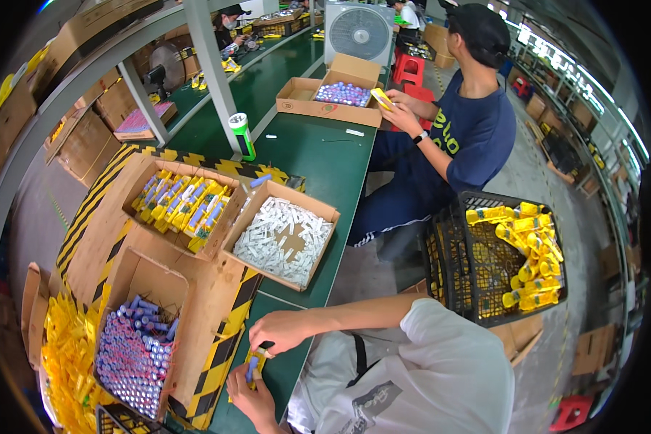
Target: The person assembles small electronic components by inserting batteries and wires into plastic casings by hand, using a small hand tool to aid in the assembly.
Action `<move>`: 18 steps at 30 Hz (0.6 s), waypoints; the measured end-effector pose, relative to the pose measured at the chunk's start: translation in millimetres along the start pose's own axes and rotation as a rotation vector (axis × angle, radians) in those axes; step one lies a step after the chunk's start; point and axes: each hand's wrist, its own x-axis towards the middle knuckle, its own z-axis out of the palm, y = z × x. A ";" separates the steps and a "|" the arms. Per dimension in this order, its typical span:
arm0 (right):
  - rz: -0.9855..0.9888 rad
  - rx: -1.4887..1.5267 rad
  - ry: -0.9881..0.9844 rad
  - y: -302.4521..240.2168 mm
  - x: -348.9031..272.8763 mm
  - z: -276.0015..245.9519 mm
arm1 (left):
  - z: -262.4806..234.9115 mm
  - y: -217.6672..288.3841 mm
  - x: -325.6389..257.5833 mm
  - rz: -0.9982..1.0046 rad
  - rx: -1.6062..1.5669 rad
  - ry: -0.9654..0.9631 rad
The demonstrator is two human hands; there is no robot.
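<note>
Low in the head view, my two hands work close together over the green tabletop. My left hand grips a yellow plastic casing with a blue-purple cylindrical battery cell in it. From above it, my right hand has its fingers closed at the casing's far end, by a small black piece; what exactly the fingertips pinch is hidden. To the left of my hands stands a cardboard box of wired blue cells. A box of white strips lies beyond my right hand.
Filled yellow casings crowd another carton; loose yellow casings heap at far left. A green-and-white flashlight stands by a grey post. One co-worker holds a yellow casing. A black crate with yellow pieces stands at right.
</note>
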 end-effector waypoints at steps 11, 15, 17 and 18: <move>-0.158 -0.253 -0.058 5.4 31.1 10.1 | -10.3 17.7 7.7 0.011 0.024 -0.054; -0.222 -0.137 -0.007 18.5 35.3 15.1 | -4.7 10.6 17.8 0.143 0.077 0.026; -0.206 -0.056 -0.026 23.2 38.6 14.0 | -0.6 1.5 21.1 0.224 0.086 0.052; -0.179 -0.067 -0.051 19.1 39.1 8.0 | -6.6 8.1 24.7 0.231 0.093 -0.007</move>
